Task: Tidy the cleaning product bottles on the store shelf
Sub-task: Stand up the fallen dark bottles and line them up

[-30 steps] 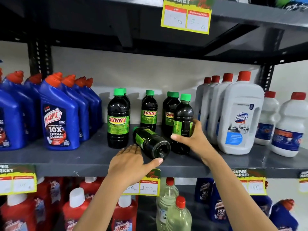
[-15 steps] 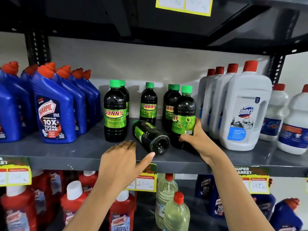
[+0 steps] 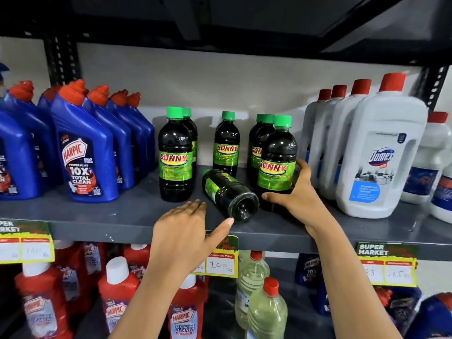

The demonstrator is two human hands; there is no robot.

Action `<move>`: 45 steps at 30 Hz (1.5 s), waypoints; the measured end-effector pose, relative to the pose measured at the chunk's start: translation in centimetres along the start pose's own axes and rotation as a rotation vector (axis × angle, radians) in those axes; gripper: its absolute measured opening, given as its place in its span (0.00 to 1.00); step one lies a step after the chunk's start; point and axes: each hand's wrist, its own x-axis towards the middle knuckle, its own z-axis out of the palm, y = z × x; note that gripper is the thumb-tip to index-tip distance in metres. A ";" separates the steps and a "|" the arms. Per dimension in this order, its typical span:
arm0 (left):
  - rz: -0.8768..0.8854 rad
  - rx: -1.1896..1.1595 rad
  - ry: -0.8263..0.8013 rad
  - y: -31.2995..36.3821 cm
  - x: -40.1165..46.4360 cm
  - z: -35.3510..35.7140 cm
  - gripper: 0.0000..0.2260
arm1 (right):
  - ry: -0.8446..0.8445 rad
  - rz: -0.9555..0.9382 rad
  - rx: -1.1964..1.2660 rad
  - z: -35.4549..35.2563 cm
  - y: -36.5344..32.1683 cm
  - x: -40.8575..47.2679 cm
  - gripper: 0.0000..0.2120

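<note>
Several dark Sunny bottles with green caps stand on the grey shelf (image 3: pixel 102 216). One fallen Sunny bottle (image 3: pixel 228 192) lies on its side, base toward me. My left hand (image 3: pixel 186 231) hovers open at the shelf edge, its thumb tip touching that bottle's base. My right hand (image 3: pixel 293 192) wraps around the lower part of an upright front Sunny bottle (image 3: pixel 277 160), whose label faces me. Another upright Sunny bottle (image 3: pixel 175 157) stands left of the fallen one, and one more (image 3: pixel 226 148) stands behind it.
Blue Harpic bottles (image 3: pixel 83 148) fill the shelf's left side. White Domex bottles (image 3: pixel 376 155) stand close on the right. Red Harpic bottles (image 3: pixel 117 289) and clear bottles (image 3: pixel 264 307) sit on the shelf below. Price tags (image 3: pixel 220 260) hang from the edge.
My right hand has turned the upright Sunny bottle so its label faces forward. My left hand has stayed near the fallen bottle's base. The camera has tilted down and moved closer.
</note>
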 end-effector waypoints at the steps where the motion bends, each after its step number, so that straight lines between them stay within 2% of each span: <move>1: -0.001 -0.002 -0.002 0.0 0.0 -0.1 0.34 | -0.020 0.009 0.003 -0.1 0.0 -0.2 0.49; 5: 0.006 -0.012 -0.033 0.0 -0.1 -0.3 0.34 | -0.025 0.055 -0.083 0.1 -0.6 -0.4 0.49; 9: 0.000 -0.020 -0.078 0.1 -0.2 -0.5 0.34 | 0.033 0.112 -0.196 0.2 -0.9 -0.6 0.40; 14: 0.008 -0.028 -0.081 0.0 -0.2 -0.5 0.36 | 0.024 0.143 -0.209 0.2 -1.1 -0.8 0.31; 20: 0.009 -0.069 -0.082 -0.1 -0.3 -1.1 0.41 | -0.063 0.203 -0.313 -0.2 -1.9 -1.7 0.36; 22: 0.022 -0.051 -0.079 -0.5 0.0 -1.2 0.43 | -0.006 0.145 -0.419 -0.6 -2.4 -3.0 0.41; 23: 0.027 -0.038 -0.076 -0.9 0.2 -1.1 0.43 | 0.072 0.063 -0.462 -0.4 -3.0 -3.8 0.39; 25: 0.007 -0.033 -0.075 -1.5 0.4 -1.1 0.42 | 0.182 -0.146 -0.473 0.8 -5.1 -5.2 0.30; 26: -0.002 -0.032 -0.077 -1.7 0.4 -1.0 0.42 | 0.178 -0.215 -0.472 1.9 -6.4 -5.4 0.25; 28: 0.001 -0.015 -0.077 -1.9 0.0 -1.0 0.42 | 0.092 -0.225 -0.524 4.4 -8.6 -4.5 0.24; 31: 0.015 -0.007 -0.111 -2.0 -0.1 -1.0 0.44 | -0.192 0.028 -0.785 8.0 -10.2 -1.6 0.40; 32: 0.019 -0.015 -0.133 -2.0 -0.1 -1.0 0.43 | -0.276 0.106 -0.894 8.9 -10.4 -1.0 0.43; 34: 0.026 -0.037 -0.163 -2.0 0.2 -0.8 0.37 | -0.308 0.146 -0.988 10.2 -9.9 -0.3 0.40; 37: 0.029 -0.042 -0.169 -2.0 0.2 -0.7 0.33 | -0.160 0.106 -0.881 11.2 -8.8 0.2 0.36; 39: 0.030 -0.007 -0.142 -2.0 0.1 -0.5 0.37 | 0.024 0.031 -0.735 11.8 -8.0 0.1 0.36; 41: 0.026 0.007 -0.103 -2.0 -0.1 -0.7 0.42 | 0.135 0.009 -0.555 12.3 -7.1 -0.1 0.41; 45: 0.018 -0.011 -0.096 -2.0 -0.2 -0.8 0.45 | 0.134 -0.005 -0.115 12.1 -5.7 -0.1 0.45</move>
